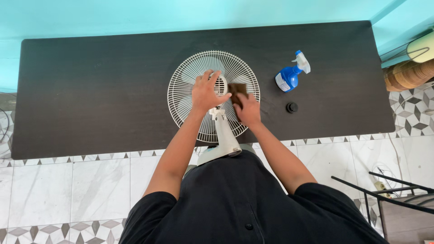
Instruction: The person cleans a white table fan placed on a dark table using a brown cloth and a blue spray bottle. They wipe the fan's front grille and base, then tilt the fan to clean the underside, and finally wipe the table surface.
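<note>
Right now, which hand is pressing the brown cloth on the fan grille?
The right hand: it presses the brown cloth against the white fan grille. The left hand lies bare and spread on the grille, holding nothing.

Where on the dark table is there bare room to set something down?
The table is bare left of the fan grille, and right of the blue spray bottle. Crowded: the middle, where left hand and right hand with a brown cloth rest, beside a black knob.
</note>
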